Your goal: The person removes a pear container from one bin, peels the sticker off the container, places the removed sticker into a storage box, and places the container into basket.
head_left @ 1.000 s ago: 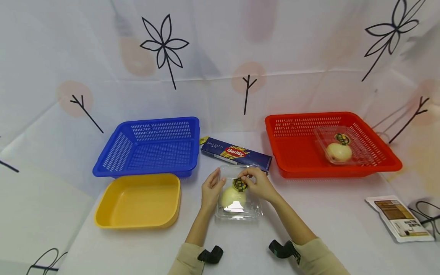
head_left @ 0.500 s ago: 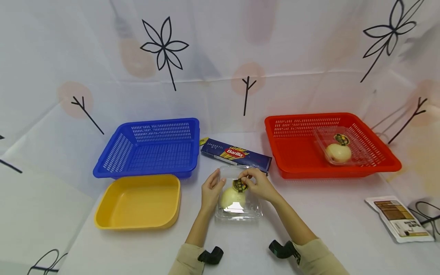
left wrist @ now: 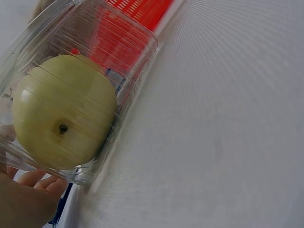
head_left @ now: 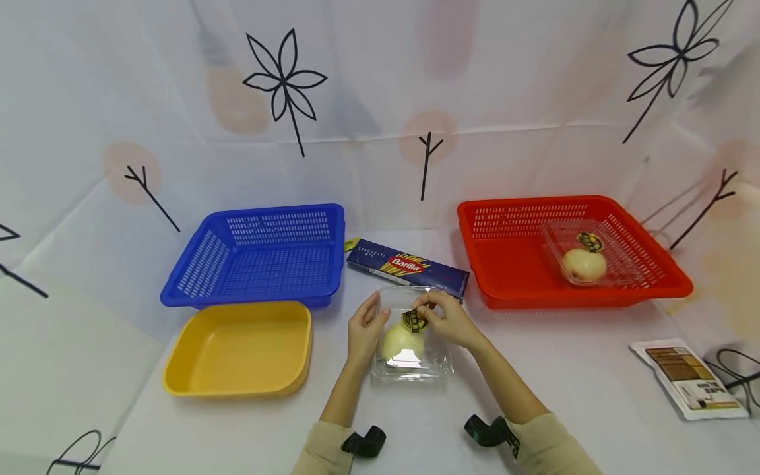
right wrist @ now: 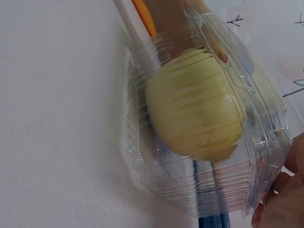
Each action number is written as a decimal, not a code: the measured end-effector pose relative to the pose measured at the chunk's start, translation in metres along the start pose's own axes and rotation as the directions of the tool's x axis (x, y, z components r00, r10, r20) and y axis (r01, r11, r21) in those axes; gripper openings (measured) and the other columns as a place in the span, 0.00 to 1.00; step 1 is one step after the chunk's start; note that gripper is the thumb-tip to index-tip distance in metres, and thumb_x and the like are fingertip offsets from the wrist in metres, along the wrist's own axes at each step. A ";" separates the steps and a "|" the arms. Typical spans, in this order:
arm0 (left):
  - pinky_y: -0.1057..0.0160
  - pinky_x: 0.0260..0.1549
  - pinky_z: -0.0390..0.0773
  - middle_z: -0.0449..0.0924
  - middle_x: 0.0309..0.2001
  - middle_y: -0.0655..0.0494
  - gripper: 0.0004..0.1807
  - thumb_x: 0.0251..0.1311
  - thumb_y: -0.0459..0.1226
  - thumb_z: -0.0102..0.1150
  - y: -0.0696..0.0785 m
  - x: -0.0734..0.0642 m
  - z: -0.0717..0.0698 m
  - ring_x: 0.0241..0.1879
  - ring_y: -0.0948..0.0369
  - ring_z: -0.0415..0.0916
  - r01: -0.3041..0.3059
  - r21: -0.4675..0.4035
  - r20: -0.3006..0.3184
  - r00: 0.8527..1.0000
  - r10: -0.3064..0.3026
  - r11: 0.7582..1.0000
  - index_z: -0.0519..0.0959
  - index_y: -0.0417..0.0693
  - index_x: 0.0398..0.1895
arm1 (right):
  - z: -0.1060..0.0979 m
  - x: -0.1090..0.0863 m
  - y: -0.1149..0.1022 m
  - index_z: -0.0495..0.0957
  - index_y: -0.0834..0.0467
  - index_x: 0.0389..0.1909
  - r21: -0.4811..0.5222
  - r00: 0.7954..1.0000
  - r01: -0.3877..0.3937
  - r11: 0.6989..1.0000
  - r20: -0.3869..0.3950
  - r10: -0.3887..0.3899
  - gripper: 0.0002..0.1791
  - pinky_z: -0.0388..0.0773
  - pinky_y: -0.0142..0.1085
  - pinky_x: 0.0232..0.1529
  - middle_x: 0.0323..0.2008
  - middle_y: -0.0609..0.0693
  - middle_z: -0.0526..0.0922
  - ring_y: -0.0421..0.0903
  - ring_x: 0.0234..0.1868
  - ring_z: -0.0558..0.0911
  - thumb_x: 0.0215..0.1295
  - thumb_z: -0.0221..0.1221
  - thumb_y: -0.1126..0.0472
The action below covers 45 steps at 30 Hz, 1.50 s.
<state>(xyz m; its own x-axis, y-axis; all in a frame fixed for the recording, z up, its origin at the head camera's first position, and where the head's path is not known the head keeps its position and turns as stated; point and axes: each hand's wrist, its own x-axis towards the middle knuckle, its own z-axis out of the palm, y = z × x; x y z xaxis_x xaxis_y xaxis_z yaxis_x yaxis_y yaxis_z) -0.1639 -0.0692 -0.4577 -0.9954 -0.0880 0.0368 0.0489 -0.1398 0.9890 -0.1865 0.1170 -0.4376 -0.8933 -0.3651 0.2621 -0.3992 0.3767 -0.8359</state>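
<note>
A clear plastic clamshell box stands on the table in front of me. Inside it lies a round pale yellow-green fruit, showing a dark pit in the left wrist view; its exact kind is unclear. My left hand holds the box's left side, thumb toward the lid. On the lid is a black and yellow sticker. My right hand pinches at the sticker's upper right edge with thumb and forefinger. In the right wrist view, fingers curl beside the clear box.
Behind the box lies a blue Barilla spaghetti box. A blue basket and a yellow tub stand left. The red basket at right contains another boxed fruit. A white and brown pouch lies far right.
Nearly everything holds still. Both hands stay at the box and sticker; only the head view shifts very slightly.
</note>
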 end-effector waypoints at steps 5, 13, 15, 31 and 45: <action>0.58 0.60 0.65 0.63 0.64 0.37 0.27 0.60 0.28 0.57 0.000 0.000 0.000 0.66 0.46 0.59 -0.001 -0.004 -0.002 1.000 0.001 1.000 0.66 0.30 0.63 | 0.000 0.001 0.002 0.79 0.65 0.33 0.029 1.000 -0.008 1.000 0.007 0.008 0.04 0.72 0.39 0.40 0.31 0.53 0.80 0.47 0.35 0.73 0.62 0.56 0.73; 0.59 0.61 0.64 0.62 0.65 0.36 0.27 0.59 0.27 0.56 0.000 0.000 0.000 0.66 0.46 0.58 -0.011 -0.022 0.003 1.000 0.011 1.000 0.65 0.29 0.63 | -0.001 0.001 0.001 0.79 0.65 0.33 0.030 1.000 -0.007 1.000 0.007 0.007 0.04 0.72 0.40 0.40 0.32 0.53 0.81 0.46 0.35 0.73 0.62 0.56 0.73; 0.59 0.61 0.64 0.62 0.65 0.36 0.27 0.59 0.27 0.56 0.000 0.001 0.000 0.66 0.46 0.58 -0.011 -0.023 0.003 1.000 0.011 1.000 0.65 0.29 0.63 | -0.001 0.001 0.000 0.79 0.65 0.33 0.038 1.000 -0.012 0.999 0.009 0.012 0.04 0.72 0.40 0.39 0.32 0.54 0.81 0.46 0.35 0.73 0.62 0.56 0.73; 0.57 0.62 0.63 0.63 0.65 0.37 0.27 0.60 0.28 0.56 0.002 -0.001 0.001 0.66 0.47 0.59 -0.009 -0.009 0.000 1.000 0.009 1.000 0.65 0.30 0.63 | -0.002 0.000 -0.003 0.78 0.69 0.35 0.114 0.998 -0.065 0.991 0.019 0.063 0.05 0.68 0.48 0.50 0.34 0.59 0.81 0.50 0.39 0.73 0.63 0.54 0.75; 0.58 0.62 0.63 0.63 0.64 0.36 0.27 0.60 0.27 0.56 0.003 -0.002 0.002 0.66 0.46 0.59 -0.017 -0.021 0.001 1.000 0.017 1.000 0.65 0.29 0.62 | -0.003 -0.001 0.006 0.79 0.68 0.35 0.166 0.999 -0.035 0.986 0.011 0.033 0.05 0.69 0.47 0.51 0.32 0.57 0.82 0.47 0.39 0.75 0.62 0.55 0.73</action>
<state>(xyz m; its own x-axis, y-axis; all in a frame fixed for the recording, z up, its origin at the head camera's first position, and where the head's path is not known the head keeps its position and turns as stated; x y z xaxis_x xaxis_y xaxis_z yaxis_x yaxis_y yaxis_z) -0.1620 -0.0675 -0.4550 -0.9945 -0.0897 0.0533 0.0672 -0.1591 0.9850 -0.1890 0.1223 -0.4409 -0.9038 -0.3618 0.2286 -0.3281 0.2427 -0.9129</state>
